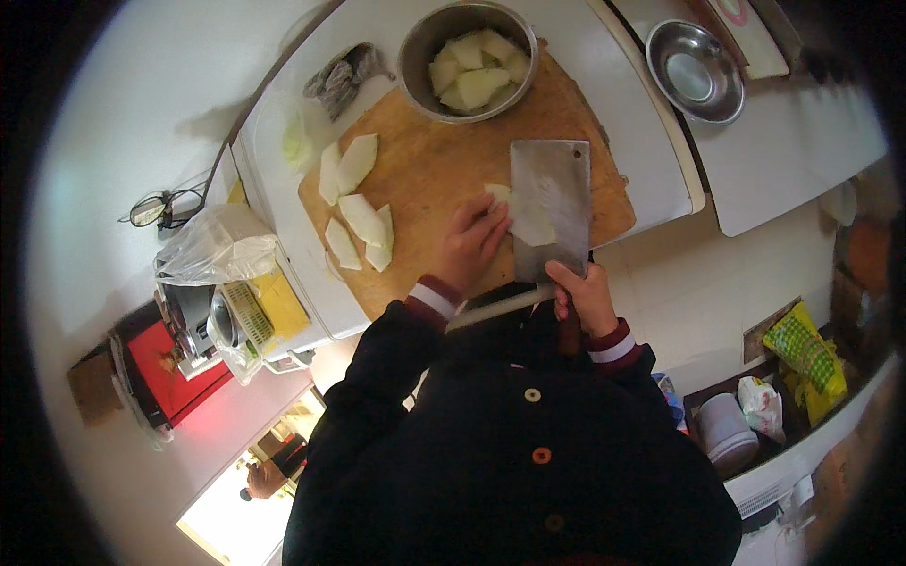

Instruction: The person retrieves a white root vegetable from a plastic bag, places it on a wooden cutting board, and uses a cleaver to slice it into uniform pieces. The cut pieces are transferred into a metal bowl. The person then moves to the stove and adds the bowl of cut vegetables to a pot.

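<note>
In my right hand (587,293) is a cleaver, its dark handle (568,332) gripped and its broad metal blade (552,163) over the right part of the wooden cutting board (432,166). My left hand (476,237) presses its fingertips on a pale vegetable piece (497,189) beside the blade. The blade's middle shows a pale patch; I cannot tell whether it is a slice or a reflection. Several pale peeled slices (362,219) lie on the board's left side. A metal pot (408,78) on the far part holds several pale chunks (483,86).
A crumpled grey plastic bag (343,79) lies left of the pot. At the far right stands a shallow metal bowl (695,71). Left of the table are a clear plastic bag (219,244) and a yellow-green basket (245,316). A person (267,477) shows in the bright opening lower left.
</note>
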`<action>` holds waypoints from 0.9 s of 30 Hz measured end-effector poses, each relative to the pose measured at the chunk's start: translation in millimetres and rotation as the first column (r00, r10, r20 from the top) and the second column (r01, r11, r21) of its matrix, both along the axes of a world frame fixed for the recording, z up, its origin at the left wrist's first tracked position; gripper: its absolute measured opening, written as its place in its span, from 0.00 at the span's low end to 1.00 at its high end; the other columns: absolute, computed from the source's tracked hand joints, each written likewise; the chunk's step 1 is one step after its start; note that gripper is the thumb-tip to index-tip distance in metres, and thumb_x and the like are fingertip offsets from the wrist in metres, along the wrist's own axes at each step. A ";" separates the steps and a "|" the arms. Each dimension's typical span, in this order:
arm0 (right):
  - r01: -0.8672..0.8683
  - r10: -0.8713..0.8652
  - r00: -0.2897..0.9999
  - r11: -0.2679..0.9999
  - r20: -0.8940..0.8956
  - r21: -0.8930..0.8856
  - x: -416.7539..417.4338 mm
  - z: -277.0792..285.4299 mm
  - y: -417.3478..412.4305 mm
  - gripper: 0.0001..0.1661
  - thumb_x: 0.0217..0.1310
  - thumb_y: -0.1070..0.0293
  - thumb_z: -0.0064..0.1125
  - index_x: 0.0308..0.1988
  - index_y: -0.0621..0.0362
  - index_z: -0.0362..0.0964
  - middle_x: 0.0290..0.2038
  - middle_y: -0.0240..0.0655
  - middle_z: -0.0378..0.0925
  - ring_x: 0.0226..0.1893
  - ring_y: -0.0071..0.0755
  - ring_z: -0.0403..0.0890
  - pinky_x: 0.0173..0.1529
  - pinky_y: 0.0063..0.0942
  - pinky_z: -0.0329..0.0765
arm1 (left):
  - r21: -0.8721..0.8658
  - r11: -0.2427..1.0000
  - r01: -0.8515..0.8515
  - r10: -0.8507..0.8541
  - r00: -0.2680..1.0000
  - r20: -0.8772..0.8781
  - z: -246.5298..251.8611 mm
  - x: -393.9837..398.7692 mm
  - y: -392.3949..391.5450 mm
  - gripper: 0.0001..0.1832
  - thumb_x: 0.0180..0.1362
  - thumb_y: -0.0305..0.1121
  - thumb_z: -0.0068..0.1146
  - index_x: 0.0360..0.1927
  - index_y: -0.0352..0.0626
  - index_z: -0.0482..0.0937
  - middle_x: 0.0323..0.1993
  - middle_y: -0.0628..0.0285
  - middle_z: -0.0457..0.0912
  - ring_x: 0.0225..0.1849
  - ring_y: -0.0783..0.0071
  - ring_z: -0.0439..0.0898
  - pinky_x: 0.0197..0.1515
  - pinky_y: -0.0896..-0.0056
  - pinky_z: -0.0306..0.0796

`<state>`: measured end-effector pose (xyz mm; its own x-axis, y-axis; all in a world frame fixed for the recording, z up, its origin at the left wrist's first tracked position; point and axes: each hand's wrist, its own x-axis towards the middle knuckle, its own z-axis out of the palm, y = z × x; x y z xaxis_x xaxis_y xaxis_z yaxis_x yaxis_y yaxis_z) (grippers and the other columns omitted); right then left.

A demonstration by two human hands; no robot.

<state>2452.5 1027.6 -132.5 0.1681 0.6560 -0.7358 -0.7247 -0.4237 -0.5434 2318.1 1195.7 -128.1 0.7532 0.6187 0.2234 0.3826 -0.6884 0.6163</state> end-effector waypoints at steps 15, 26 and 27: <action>-0.148 0.149 0.989 0.989 0.025 -0.025 0.3 6.5 -14.8 0.15 0.58 0.61 0.63 0.25 0.59 0.72 0.12 0.30 0.68 0.09 0.24 0.67 0.14 0.23 0.63 | -0.058 0.998 -0.040 0.042 0.998 0.039 -14.2 -7.0 4.2 0.08 0.54 0.26 0.61 0.38 0.40 0.83 0.40 0.57 0.81 0.43 0.58 0.78 0.44 0.64 0.74; -0.163 0.162 0.987 0.987 -0.009 -0.013 -1.4 5.4 -7.1 0.14 0.56 0.62 0.64 0.27 0.61 0.73 0.11 0.31 0.68 0.09 0.25 0.68 0.14 0.24 0.63 | 0.079 0.994 0.073 -0.081 0.991 0.102 -3.1 0.0 -2.7 0.07 0.50 0.23 0.60 0.34 0.40 0.82 0.36 0.58 0.81 0.42 0.58 0.77 0.44 0.62 0.73; -0.158 0.158 0.987 0.987 0.012 -0.006 -5.9 1.9 -4.8 0.14 0.57 0.62 0.64 0.27 0.60 0.72 0.11 0.30 0.67 0.09 0.24 0.67 0.14 0.24 0.63 | 0.049 0.998 0.040 -0.045 0.995 0.089 -3.5 -0.9 -6.0 0.07 0.49 0.23 0.60 0.34 0.39 0.82 0.35 0.58 0.81 0.42 0.58 0.77 0.44 0.62 0.72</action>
